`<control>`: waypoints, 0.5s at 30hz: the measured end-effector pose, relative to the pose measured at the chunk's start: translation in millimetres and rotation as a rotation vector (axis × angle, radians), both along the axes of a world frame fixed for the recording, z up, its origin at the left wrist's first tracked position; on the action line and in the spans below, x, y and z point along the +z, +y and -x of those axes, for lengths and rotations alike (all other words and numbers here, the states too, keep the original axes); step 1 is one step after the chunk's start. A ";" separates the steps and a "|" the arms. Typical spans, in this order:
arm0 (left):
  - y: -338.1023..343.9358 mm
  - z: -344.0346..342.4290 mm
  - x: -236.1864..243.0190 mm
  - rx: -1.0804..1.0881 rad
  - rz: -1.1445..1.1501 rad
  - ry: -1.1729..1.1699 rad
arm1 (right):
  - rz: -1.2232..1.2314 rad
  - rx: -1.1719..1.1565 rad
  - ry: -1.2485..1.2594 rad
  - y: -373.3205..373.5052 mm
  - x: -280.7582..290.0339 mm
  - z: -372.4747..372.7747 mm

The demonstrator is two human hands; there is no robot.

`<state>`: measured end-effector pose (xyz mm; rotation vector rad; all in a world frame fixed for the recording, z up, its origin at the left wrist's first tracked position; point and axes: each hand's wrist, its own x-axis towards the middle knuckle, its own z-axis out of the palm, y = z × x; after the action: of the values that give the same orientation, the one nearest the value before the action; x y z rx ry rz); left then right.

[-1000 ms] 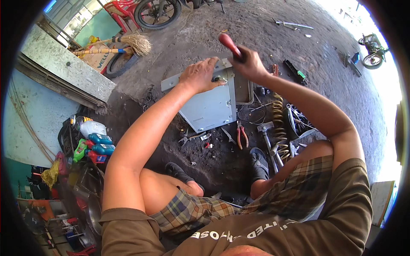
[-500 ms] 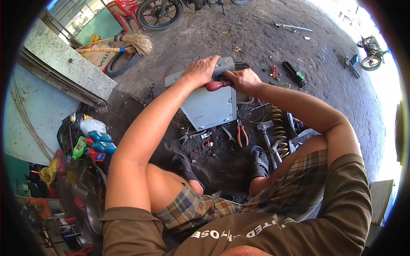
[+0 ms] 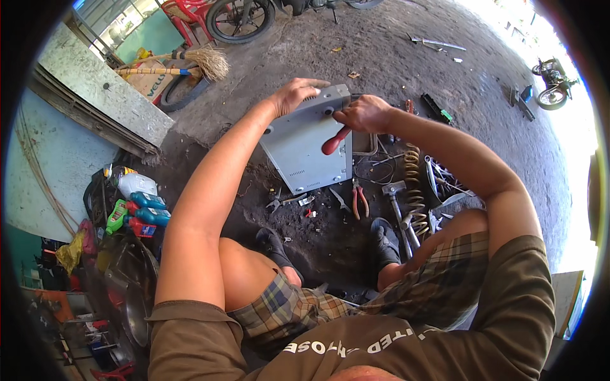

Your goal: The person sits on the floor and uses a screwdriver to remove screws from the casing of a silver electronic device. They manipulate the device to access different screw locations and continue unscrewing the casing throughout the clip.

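Grey and flat, the metal box (image 3: 308, 146) now stands tipped up on the dirt floor (image 3: 394, 57) between the two hands, where a moment ago it lay lower with the red tool handle (image 3: 335, 141) raised high above it. The left hand (image 3: 293, 94) lies open over its top corner. The right hand (image 3: 361, 114) is closed around the red tool handle, which points down across the box's face.

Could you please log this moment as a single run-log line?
left hand: steadies top edge of grey metal box | right hand: grips red-handled tool against box | pliers, coil spring: on ground nearby
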<state>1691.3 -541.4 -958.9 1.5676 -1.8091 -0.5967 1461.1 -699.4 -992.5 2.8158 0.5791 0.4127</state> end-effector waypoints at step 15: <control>10.6 20.5 -8.3 0.161 -0.014 0.028 | -0.197 -0.151 0.155 -18.5 6.1 66.4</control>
<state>1670.7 -530.8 -967.2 1.6868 -1.6424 -0.5540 1394.7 -717.9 -986.4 3.0745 0.3681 0.2360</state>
